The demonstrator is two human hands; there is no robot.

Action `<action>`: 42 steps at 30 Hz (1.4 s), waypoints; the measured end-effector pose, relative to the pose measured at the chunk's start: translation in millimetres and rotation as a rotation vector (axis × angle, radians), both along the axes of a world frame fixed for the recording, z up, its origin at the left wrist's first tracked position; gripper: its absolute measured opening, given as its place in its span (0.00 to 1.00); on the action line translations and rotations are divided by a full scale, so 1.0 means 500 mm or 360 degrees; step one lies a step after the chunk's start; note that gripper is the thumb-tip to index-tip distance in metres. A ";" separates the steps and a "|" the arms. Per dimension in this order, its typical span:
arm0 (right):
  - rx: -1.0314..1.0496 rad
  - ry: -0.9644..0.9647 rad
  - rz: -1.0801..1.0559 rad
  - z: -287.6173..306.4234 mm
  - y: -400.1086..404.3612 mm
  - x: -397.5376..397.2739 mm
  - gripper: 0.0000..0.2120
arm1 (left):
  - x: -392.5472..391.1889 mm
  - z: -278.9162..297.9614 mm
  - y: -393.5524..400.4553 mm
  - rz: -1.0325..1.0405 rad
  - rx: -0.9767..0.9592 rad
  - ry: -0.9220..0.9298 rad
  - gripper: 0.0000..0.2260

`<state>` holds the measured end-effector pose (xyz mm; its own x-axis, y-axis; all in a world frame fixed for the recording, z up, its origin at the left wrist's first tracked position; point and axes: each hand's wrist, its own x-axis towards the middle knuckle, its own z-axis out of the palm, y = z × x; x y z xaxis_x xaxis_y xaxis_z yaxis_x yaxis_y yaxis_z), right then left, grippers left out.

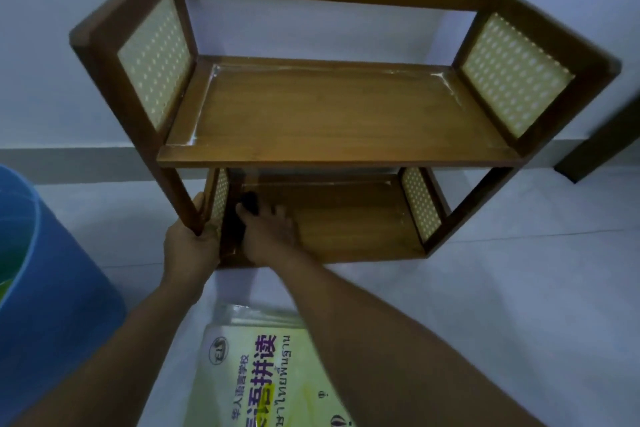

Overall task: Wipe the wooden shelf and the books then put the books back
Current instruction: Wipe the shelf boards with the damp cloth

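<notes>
Wooden shelf [332, 114] sits on the floor [519, 288] against the wall, two tiers, both bare. Your left hand [192, 239] is wrapped closed round the front left post near its foot, bracing the frame. Your right hand [270, 229] is in on the lower board at its left end, fingers curled over a dark wad, probably the wiping cloth [249, 206]; it's in shadow under the upper board, so how tight the grip is I can't say.

Handling: the frame looks rigid and light, so it'll likely skid on the smooth floor if you scrub hard. Brace it by the solid posts. Keep off the pale woven side panels [156, 59]; they look thin and would give under a push. Boards are glossy, with pale residue in the upper tier's corners, so expect the cloth to slide easily and need pressure in the seams.

Book [256, 374], a yellow-green softcover, lies flat on the floor just before the shelf, between your forearms, in what looks like a glossy plastic cover. Likely floppy and slick: support it flat or pinch at the spine, not by one corner. Blue bucket [52, 270] stands to the left.
</notes>
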<state>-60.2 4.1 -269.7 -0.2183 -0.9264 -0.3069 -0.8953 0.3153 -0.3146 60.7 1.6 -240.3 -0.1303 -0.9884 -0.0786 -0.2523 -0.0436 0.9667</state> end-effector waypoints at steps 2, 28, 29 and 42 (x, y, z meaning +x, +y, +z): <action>-0.0063 0.0061 0.0132 -0.009 0.014 0.017 0.33 | -0.001 -0.004 -0.002 0.0051 0.0018 0.0017 0.21; -0.0169 0.0151 -0.0130 -0.022 0.131 -0.011 0.26 | -0.014 0.001 -0.003 0.0197 0.0148 0.0072 0.20; -0.0144 0.0232 -0.0212 -0.032 0.151 -0.064 0.25 | -0.012 0.002 -0.004 0.0200 0.0170 0.0055 0.20; -0.0115 0.0158 -0.1379 -0.031 0.136 -0.229 0.28 | -0.010 0.009 -0.005 0.0146 0.0193 0.0076 0.19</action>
<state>-174.7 72.0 -285.1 -0.8772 -0.4383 -0.1961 -0.3741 0.8798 -0.2931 55.7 -0.8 -236.0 -0.0461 -0.9799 -0.1939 -0.1958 -0.1815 0.9637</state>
